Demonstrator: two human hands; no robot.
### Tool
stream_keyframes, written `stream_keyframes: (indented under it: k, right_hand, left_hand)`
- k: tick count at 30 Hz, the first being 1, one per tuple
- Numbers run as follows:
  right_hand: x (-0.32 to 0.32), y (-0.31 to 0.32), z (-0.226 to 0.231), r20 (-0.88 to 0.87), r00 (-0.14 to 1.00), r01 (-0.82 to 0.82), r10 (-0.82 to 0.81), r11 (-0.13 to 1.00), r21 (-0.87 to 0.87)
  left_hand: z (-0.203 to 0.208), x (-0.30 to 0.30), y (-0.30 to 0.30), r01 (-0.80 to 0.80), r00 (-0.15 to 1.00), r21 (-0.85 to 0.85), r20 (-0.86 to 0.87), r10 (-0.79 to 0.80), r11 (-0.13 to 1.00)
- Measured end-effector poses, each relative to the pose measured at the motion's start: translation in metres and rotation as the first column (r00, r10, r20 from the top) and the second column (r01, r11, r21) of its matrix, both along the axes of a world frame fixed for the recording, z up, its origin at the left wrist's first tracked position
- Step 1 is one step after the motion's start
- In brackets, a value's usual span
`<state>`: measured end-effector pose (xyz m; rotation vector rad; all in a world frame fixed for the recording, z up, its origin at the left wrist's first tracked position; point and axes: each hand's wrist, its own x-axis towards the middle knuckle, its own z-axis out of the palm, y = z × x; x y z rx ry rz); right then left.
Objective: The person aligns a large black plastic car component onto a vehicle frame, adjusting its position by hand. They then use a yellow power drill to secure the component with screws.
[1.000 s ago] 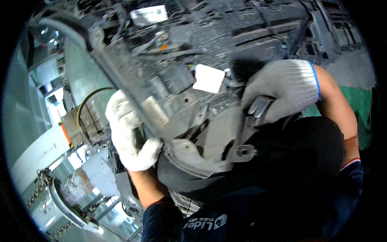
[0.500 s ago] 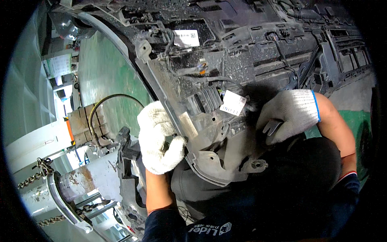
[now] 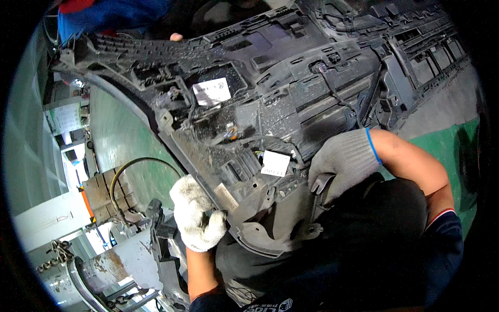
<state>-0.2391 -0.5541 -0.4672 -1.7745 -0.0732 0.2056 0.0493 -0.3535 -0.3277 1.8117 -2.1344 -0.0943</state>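
Note:
A large black car bumper (image 3: 306, 99), dusty and with its inner side up, slants across the view over my lap. My left hand (image 3: 197, 216), in a white knit glove, is closed around its left edge near the close corner. My right hand (image 3: 345, 161), in a glove with a grey palm and blue cuff, is closed on the bumper's near inner edge; a dark tab shows by its fingers. Between the hands lie a ribbed black part (image 3: 241, 171) and a white label (image 3: 275, 164). Farther up sit another white label (image 3: 211, 92) and wiring with an orange connector (image 3: 229, 133).
At the far edge, another person's fingertip (image 3: 176, 37) touches the bumper, near blue clothing (image 3: 109, 21). Green floor (image 3: 130, 130) shows at left. A curved hose (image 3: 138, 161), a worn grey cylinder (image 3: 122, 265), a chain (image 3: 57, 255) and a black bracket-like part (image 3: 166, 249) stand at lower left.
The bumper sits lower and farther left in view, and more of its far side shows. Both hands moved with it, keeping hold. The other person's clothing and fingertip have come into view.

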Motion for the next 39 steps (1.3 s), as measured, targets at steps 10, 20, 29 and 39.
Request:
stream_keyframes:
  k: [10, 20, 29, 39]
  right_hand:
    - [0.016, -0.004, -0.01, -0.028, 0.994, -0.106, 0.107, 0.994, 0.02]
    - [0.023, -0.015, -0.005, -0.12, 0.971, -0.208, 0.209, 0.978, 0.018]
    - [0.02, -0.01, -0.006, -0.145, 0.968, -0.203, 0.207, 0.978, 0.042]
    - [0.02, -0.011, 0.019, -0.209, 0.958, -0.214, 0.199, 0.976, -0.052]
  left_hand:
    - [0.011, 0.004, 0.001, -0.012, 1.0, 0.186, 0.013, 0.01, 0.982]
    - [0.017, 0.008, -0.012, 0.069, 0.997, 0.208, -0.035, -0.063, 0.976]
    - [0.012, 0.014, -0.01, 0.124, 0.99, 0.116, -0.086, -0.114, 0.985]
    - [0.023, 0.01, -0.017, 0.148, 0.972, 0.066, -0.193, -0.133, 0.987]
